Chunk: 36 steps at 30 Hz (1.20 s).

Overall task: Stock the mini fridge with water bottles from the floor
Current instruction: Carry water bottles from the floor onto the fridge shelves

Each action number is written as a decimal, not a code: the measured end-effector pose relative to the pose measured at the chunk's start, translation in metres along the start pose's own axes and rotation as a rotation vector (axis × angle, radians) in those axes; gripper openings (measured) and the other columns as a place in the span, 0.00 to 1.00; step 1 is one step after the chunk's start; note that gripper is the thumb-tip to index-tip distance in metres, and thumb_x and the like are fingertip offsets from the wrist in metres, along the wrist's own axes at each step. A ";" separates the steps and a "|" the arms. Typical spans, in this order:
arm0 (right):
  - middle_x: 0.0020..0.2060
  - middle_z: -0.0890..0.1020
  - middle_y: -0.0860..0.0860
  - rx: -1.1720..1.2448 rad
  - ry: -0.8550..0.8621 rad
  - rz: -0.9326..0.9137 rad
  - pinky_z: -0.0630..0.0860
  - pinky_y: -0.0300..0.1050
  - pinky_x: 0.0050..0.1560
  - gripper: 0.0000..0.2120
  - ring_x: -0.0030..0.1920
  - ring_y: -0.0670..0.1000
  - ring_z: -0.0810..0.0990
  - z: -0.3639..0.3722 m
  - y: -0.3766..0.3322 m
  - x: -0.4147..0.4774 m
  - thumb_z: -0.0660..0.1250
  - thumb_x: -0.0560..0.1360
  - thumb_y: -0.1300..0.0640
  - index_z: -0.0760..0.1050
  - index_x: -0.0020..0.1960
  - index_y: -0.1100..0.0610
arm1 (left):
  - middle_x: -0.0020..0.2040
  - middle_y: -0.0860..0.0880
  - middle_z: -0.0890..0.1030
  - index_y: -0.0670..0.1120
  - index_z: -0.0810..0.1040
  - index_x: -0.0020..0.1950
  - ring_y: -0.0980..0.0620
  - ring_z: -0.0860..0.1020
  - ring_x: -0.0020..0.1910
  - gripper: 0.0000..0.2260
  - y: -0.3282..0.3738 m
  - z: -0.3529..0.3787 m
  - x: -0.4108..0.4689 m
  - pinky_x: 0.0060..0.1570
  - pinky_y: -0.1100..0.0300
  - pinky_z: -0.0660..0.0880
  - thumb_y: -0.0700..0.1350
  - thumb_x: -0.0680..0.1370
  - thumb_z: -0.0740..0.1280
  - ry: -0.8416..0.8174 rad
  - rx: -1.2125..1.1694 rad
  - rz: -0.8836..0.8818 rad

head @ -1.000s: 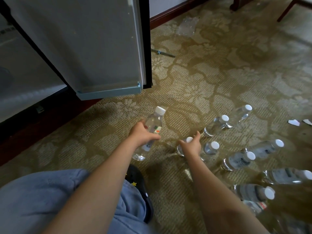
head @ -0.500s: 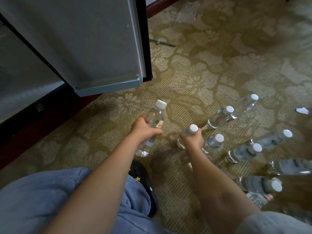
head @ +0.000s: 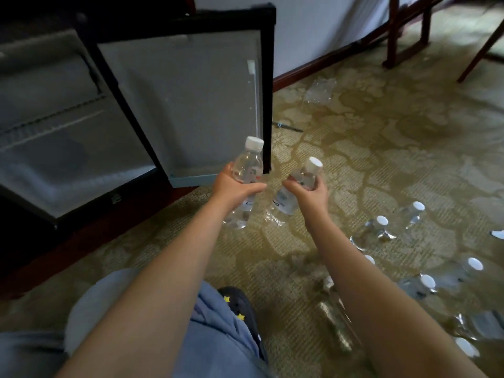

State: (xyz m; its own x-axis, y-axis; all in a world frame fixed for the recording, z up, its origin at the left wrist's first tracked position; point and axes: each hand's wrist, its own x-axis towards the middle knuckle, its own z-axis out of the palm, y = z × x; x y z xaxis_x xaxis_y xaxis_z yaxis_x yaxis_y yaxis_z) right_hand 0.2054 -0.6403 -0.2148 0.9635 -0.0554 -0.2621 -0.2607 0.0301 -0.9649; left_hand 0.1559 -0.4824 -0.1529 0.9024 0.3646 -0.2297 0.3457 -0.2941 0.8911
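My left hand (head: 234, 186) grips a clear water bottle (head: 247, 165) with a white cap, held upright above the carpet just in front of the fridge door. My right hand (head: 309, 193) grips a second water bottle (head: 305, 177), tilted, cap pointing up and away. The mini fridge (head: 54, 137) stands open at the left, its pale interior in view, and its door (head: 191, 105) swings out toward the middle. Several more bottles (head: 380, 227) lie on the patterned carpet at the right.
My knee in blue trousers and a dark shoe (head: 240, 306) fill the lower middle. Crumpled clear plastic wrap (head: 320, 90) and a thin dark tool (head: 286, 126) lie on the carpet behind the door. Dark wooden furniture legs (head: 392, 31) stand at the upper right by the wall.
Both hands have lifted their bottles off the carpet and carried them toward the fridge door. The view has tipped up, showing more of the fridge interior and the wall.
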 end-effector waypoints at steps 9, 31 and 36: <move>0.57 0.79 0.47 -0.139 -0.255 -0.280 0.75 0.52 0.61 0.37 0.57 0.49 0.77 0.091 -0.106 -0.048 0.77 0.62 0.47 0.69 0.68 0.51 | 0.50 0.51 0.75 0.44 0.67 0.64 0.50 0.76 0.51 0.29 0.038 -0.110 -0.033 0.48 0.58 0.71 0.50 0.69 0.76 0.376 -0.137 0.141; 0.50 0.70 0.45 -0.563 -0.615 -0.441 0.77 0.50 0.53 0.35 0.51 0.50 0.75 0.341 -0.107 -0.134 0.77 0.65 0.45 0.65 0.66 0.52 | 0.57 0.48 0.70 0.42 0.61 0.68 0.48 0.71 0.56 0.27 -0.100 -0.330 -0.059 0.54 0.54 0.71 0.49 0.75 0.70 0.896 -0.344 -0.111; 0.51 0.72 0.47 -0.555 -0.667 -0.402 0.77 0.52 0.54 0.34 0.51 0.50 0.75 0.389 -0.084 -0.110 0.78 0.66 0.49 0.64 0.66 0.54 | 0.55 0.47 0.72 0.42 0.64 0.65 0.49 0.73 0.51 0.26 -0.123 -0.345 -0.018 0.51 0.55 0.70 0.47 0.74 0.71 0.933 -0.373 -0.146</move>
State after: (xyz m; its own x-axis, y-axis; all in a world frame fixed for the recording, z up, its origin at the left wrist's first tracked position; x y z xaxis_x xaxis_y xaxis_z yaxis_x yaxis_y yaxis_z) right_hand 0.1450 -0.2488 -0.0988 0.7792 0.6266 -0.0122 0.2709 -0.3542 -0.8951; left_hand 0.0080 -0.1476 -0.1236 0.2412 0.9662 -0.0909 0.1898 0.0449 0.9808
